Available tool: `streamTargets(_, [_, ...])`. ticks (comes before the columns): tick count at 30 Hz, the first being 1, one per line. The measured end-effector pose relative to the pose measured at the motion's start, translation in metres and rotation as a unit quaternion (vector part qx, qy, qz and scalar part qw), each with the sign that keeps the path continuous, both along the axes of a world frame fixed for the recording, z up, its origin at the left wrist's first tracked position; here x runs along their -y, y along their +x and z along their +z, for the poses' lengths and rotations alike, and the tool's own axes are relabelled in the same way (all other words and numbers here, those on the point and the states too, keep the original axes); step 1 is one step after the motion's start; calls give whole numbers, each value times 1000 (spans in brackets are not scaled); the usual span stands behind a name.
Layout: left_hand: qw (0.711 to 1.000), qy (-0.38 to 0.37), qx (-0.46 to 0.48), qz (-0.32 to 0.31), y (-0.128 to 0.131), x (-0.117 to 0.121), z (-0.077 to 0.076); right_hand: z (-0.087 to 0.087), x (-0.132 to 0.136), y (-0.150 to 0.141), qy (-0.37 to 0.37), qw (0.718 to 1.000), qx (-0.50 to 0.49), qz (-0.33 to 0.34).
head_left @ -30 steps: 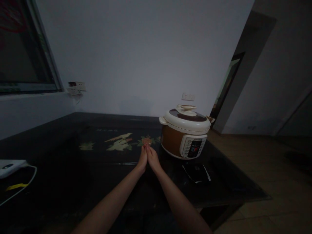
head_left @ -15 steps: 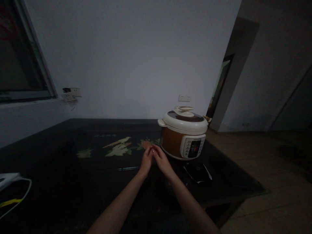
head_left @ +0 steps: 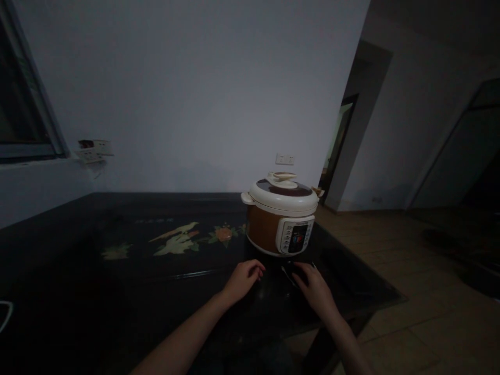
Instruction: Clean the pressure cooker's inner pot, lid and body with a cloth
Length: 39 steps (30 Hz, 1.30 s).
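An electric pressure cooker (head_left: 280, 219) with a cream lid, brown body and a front control panel stands on a dark glass table (head_left: 117, 281). My left hand (head_left: 242, 280) rests on the table just in front of the cooker, fingers curled loosely, holding nothing. My right hand (head_left: 313, 287) lies flat with fingers stretched out over a dark flat object with a white edge (head_left: 288, 274), which it mostly hides. The two hands are apart.
The table top carries a painted bird-and-flower pattern (head_left: 179, 240). Its right edge drops to a tiled floor (head_left: 410, 323). Wall sockets (head_left: 284, 159) sit behind the cooker, more at the left (head_left: 91, 150). A doorway (head_left: 344, 140) opens at the right.
My hands were pressed together over the table; they have separated and dropped, the right one moving onto the dark object by the cooker. The view has swung to the right.
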<state>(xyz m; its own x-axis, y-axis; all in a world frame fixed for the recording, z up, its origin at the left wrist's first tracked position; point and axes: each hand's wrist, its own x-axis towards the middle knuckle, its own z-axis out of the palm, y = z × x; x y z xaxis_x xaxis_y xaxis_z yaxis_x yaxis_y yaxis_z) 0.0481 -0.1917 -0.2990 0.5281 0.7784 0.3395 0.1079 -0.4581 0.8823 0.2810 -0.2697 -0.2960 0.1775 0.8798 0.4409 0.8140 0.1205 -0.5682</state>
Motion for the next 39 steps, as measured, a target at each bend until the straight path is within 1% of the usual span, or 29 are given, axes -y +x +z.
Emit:
streamTargets(3, [999,16,-29,-7,-2,3,2,-8,0,-11,-30,997,63,-25])
streamTargets(5, [999,22,-43,-14,-3,5,3,-9,1,-19,-50,993,99,-44])
streamTargets(11, [997,38,-69,-20,-4,6,5,4,0,-27,-108,974,179,-88])
streamTargets(14, [996,47,-75,-23,-3,7,5,9,-2,-27,-127,965,207,-95])
streamTargets(17, [995,53,-78,-24,-3,8,5,11,-3,-28,-137,960,224,-96])
streamTargets(23, [994,61,-88,-22,-4,10,7,7,-4,-26,-145,958,224,-110])
streamTargets(30, [993,62,-96,-25,-5,10,9,3,2,-14,-135,963,194,-130])
streamTargets(34, [993,61,-97,-23,-4,10,9,1,4,-9,-135,965,184,-127])
streamTargets(39, [994,59,-94,-20,-3,10,8,-3,5,-11,-129,970,163,-124])
